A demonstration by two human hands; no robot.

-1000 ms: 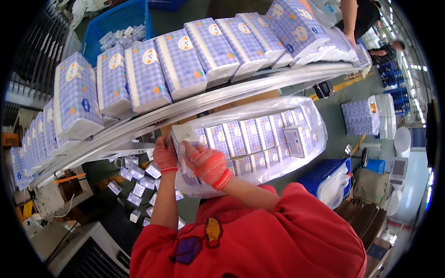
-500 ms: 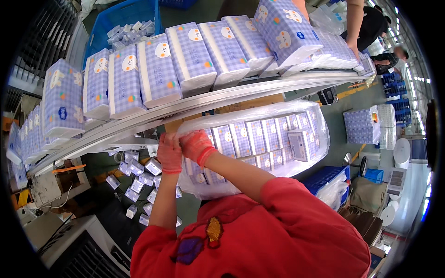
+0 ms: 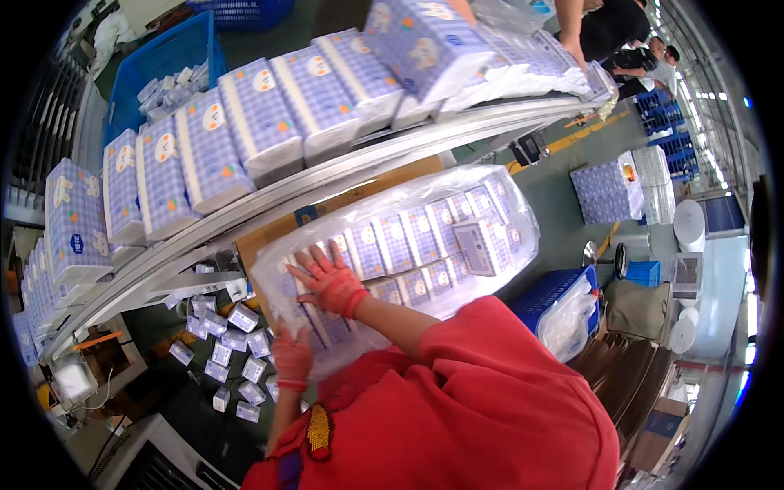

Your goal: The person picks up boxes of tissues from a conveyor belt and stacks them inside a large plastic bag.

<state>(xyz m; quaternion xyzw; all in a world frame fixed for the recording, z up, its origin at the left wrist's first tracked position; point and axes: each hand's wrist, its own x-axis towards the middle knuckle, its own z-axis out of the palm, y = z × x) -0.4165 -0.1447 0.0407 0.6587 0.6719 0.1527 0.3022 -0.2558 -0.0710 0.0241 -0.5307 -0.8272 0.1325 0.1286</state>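
A large clear plastic bag (image 3: 367, 214) holds rows of blue-checked tissue packs (image 3: 395, 245) with white rabbit faces. One more pack (image 3: 477, 247) lies on top of the rows, at the right. My right hand (image 3: 333, 283), in a thin red-and-white glove, lies on the bag's left part with its fingers spread. Lower left, at the near corner of the bag, my gloved left hand (image 3: 292, 359) is closed on the edge of the film; its fingertips are partly blurred. Under the bag shows a brown cardboard sheet (image 3: 265, 233).
A metal-edged conveyor (image 3: 327, 171) curves across the far side, bearing larger tissue packs (image 3: 260, 114). Small packs (image 3: 220, 354) lie scattered low at left. A blue bin (image 3: 122, 90) stands far left, a blue basket (image 3: 549, 302) at right. Another person's hand (image 3: 572, 49) touches packs at the conveyor's far end.
My hands have come apart from the bag's left end. The right now lies spread on the bag; the left has dropped nearer to me. The whole view has shifted and turned.
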